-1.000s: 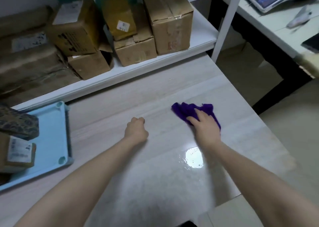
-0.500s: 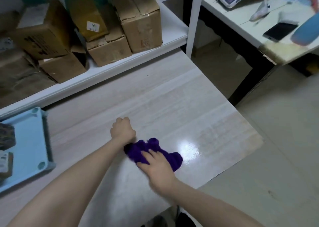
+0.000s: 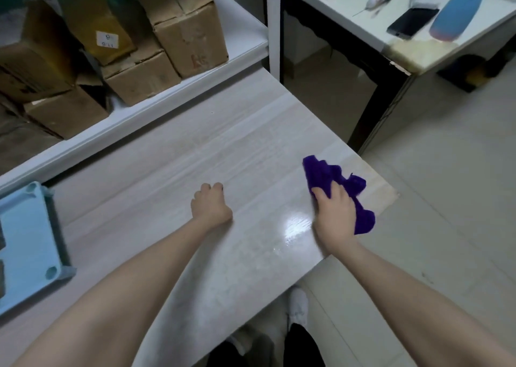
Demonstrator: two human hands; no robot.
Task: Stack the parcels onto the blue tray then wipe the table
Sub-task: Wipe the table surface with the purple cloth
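Currently in the wiping step, by my reading. The right hand (image 3: 333, 213) lies on top of the purple cloth (image 3: 325, 172), fingers bent down over the bunched fabric, gripping it and pressing it to the table (image 3: 195, 157). The thumb shows on the left side of the bunch. The cloth sits at the right end of the table, close to the right edge, with fabric showing beyond the fingertips and out past the little-finger side. Its long axis runs diagonally, far-left to near-right, roughly in line with the forearm. The left hand (image 3: 210, 206) is clenched into a fist, holds nothing, and rests on the table near the middle, well apart from the cloth. A glare patch (image 3: 297, 224) lies between the 2 hands, just beside the right wrist. The blue tray (image 3: 26, 227) is at the far left of the table; its load is cut off by the frame edge, so the parcels cannot be confirmed. Key relation: nearly all the table surface lies left of the cloth, toward the fist and the tray, so the next stroke probably has to travel leftward. Only 1 hand is on the cloth, the right. Risk: the fist sits in that path and may need to lift.
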